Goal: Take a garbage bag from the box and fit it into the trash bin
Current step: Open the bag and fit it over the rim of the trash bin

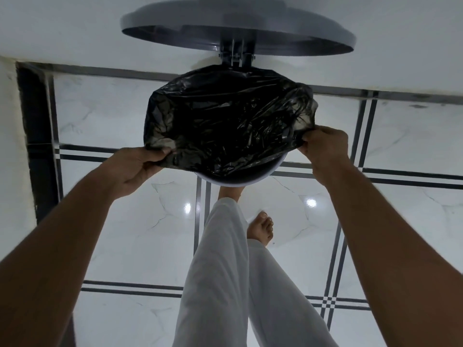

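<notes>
Two bare hands stretch one black garbage bag (pixel 225 121) over the mouth of one trash bin (pixel 238 180), seen from above.

The left hand (pixel 135 169) pinches the bag's near-left edge with curled fingers and thumb; the right hand (pixel 325 149) pinches the near-right edge the same way. The bag covers most of the bin's opening — only the near stretch of pale rim shows below it. The grey lid (pixel 238 31) stands raised behind. One foot (pixel 260 230) rests on the white tiled floor (pixel 125 246) just before the bin — floor lies open on both sides.
</notes>
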{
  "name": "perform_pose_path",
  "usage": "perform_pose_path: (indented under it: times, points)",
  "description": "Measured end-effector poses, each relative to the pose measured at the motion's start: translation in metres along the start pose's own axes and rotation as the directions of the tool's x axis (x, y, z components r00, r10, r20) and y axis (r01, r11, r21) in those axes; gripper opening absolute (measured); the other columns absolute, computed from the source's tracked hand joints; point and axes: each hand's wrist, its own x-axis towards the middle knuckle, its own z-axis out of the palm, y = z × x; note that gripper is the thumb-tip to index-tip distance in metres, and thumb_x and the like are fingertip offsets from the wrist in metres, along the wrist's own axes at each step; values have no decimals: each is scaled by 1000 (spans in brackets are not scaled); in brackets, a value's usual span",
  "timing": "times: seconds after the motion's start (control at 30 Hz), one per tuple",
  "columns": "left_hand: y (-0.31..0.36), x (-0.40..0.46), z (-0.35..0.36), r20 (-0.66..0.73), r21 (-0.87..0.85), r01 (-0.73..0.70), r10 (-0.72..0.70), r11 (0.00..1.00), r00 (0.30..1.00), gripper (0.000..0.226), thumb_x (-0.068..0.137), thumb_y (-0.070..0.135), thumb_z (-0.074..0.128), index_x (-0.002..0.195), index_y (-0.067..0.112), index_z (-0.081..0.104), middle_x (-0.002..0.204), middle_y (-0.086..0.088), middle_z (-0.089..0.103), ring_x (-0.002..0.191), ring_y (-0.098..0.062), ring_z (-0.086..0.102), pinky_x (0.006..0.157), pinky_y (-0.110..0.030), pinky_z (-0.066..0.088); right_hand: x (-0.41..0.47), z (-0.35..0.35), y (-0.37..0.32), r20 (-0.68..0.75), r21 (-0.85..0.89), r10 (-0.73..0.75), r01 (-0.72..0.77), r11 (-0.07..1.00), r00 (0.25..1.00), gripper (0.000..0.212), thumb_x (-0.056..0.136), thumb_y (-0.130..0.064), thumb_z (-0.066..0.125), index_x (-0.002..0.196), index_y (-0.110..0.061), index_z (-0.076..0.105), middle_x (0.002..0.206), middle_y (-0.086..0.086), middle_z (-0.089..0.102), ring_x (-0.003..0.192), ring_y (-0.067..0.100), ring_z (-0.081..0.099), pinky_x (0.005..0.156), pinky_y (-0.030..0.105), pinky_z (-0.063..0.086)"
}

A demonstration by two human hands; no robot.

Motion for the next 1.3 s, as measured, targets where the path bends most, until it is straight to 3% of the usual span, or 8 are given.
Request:
perform_pose_path:
  times: [0.1, 0.2, 0.47, 0.7, 1.0, 1.1, 1.17, 1.3]
  points:
    - [0, -2, -8, -80, 8, 64, -63, 998, 995, 35, 107, 8, 68, 141, 0, 68, 134, -15, 79, 116, -24, 80, 88, -37, 69, 0, -3, 1, -48, 81, 77, -73, 994, 996, 27, 94, 8, 56, 103, -8, 76, 102, 14, 80, 93, 30, 81, 79, 37, 69]
    - [3, -10, -5, -57, -141, 47, -56, 989, 997, 29, 109, 11, 55, 135, 7, 69, 140, -19, 75, 121, -31, 79, 101, -52, 64, -1, -7, 0, -49, 130, 117, -110, 985, 992, 37, 107, 1, 42, 137, -11, 61, 116, 15, 80, 95, 31, 86, 77, 49, 72]
    - [3, -22, 8, 106, -373, 43, -3, 927, 994, 51, 91, 10, 42, 134, 8, 69, 149, -13, 69, 139, -37, 66, 124, -51, 46, -16, 1, -7, 57, 217, 211, -219, 951, 976, 28, 111, -24, 50, 108, -15, 77, 87, 3, 81, 85, 21, 81, 76, 40, 70]
    - [-26, -14, 22, 3, 114, -8, 8, 993, 1000, 51, 89, -24, 57, 134, -4, 70, 133, -20, 78, 132, -34, 72, 112, -40, 59, -25, 3, 14, 14, 173, 256, -255, 951, 967, 16, 101, -13, 56, 92, -14, 69, 77, 0, 70, 71, 16, 68, 82, 39, 67]
    - [-44, -3, 32, -328, 692, 28, 279, 721, 903, 67, 73, 24, 100, 129, 10, 66, 117, -3, 74, 97, -25, 74, 64, -27, 56, -6, 7, 46, -223, -135, 112, -145, 980, 968, 18, 96, -20, 64, 107, -17, 77, 95, 0, 69, 91, 23, 63, 72, 35, 54]
    - [-39, -10, 45, -424, 515, 80, 173, 853, 889, 84, 75, 15, 100, 141, 0, 49, 124, -8, 63, 99, -27, 72, 62, -36, 65, -7, 11, 40, -286, -182, 93, -150, 972, 954, 36, 93, -29, 74, 124, -11, 72, 105, 5, 75, 97, 27, 74, 79, 38, 61]
    - [-36, -16, 51, -414, 337, 142, 11, 931, 910, 54, 86, 2, 85, 134, -6, 59, 111, -13, 68, 88, -25, 74, 55, -30, 67, -5, 12, 36, -259, -47, 207, -226, 973, 943, 27, 90, -27, 74, 103, -4, 72, 100, 17, 81, 78, 29, 76, 67, 36, 59]
    - [-34, -35, 63, -229, -59, 225, -232, 973, 945, 28, 89, -5, 60, 112, 7, 70, 119, -8, 63, 100, -30, 77, 86, -47, 71, -19, 14, 30, -166, 162, 324, -299, 940, 931, 31, 93, -37, 64, 112, -14, 73, 101, 3, 77, 85, 22, 75, 63, 32, 63]
